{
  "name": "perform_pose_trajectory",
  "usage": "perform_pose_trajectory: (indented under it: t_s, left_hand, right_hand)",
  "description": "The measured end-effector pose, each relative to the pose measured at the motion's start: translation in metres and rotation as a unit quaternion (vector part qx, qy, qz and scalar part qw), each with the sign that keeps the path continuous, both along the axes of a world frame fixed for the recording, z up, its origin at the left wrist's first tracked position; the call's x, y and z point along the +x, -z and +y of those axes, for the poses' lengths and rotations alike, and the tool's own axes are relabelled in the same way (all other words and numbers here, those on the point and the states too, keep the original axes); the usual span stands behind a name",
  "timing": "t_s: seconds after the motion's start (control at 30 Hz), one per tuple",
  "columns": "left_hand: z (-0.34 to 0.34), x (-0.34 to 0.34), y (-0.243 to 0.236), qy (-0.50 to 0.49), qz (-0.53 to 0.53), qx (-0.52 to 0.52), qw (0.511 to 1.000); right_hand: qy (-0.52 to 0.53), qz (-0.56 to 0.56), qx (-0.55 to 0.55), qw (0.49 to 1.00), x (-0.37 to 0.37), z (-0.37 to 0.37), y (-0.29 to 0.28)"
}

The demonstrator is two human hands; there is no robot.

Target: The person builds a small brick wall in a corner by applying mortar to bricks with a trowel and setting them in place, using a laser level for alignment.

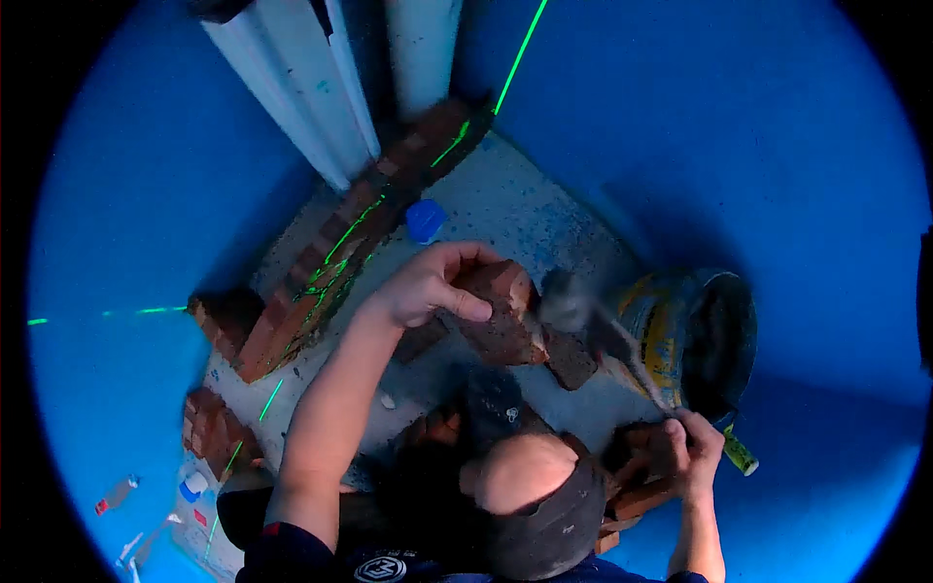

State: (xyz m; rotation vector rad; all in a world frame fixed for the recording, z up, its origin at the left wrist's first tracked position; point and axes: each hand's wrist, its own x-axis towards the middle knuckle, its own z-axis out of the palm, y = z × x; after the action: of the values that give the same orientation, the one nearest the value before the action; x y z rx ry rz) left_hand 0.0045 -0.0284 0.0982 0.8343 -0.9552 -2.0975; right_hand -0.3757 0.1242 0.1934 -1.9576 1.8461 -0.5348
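Note:
My left hand (432, 287) is closed around a reddish-brown brick (496, 335), fingers over its top and thumb along its near side. The brick is held tilted in front of me, and pale, broken-looking patches show on its right side. Beside it, the grey head of a hammer (564, 303) is smeared by motion, so its exact shape is unclear. My right hand (696, 449) grips the far end of the hammer's thin handle, off to the right. Close under the held brick lies a darker brick piece (570, 360).
A low brick wall (335, 257) runs diagonally at the left, crossed by green laser lines. White uprights (292, 83) stand behind it. A stained bucket (671, 335) stands at the right. Loose bricks (646, 496) lie near my right arm, others (214, 428) at left. A blue round object (426, 222) is on the floor.

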Motion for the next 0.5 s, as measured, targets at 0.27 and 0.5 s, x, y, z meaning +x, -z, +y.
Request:
perform_pose_trajectory:
  t_s: [0.27, 0.5]
  left_hand:
    - [0.002, 0.001, 0.041, -0.063, 0.071, 0.053, 0.994]
    - [0.01, -0.003, 0.059, -0.115, 0.217, 0.117, 0.962]
  right_hand:
    - [-0.125, 0.046, -0.017, 0.991, 0.022, -0.032, 0.006]
    - [-0.2, 0.135, -0.087, 0.966, 0.042, -0.052, 0.001]
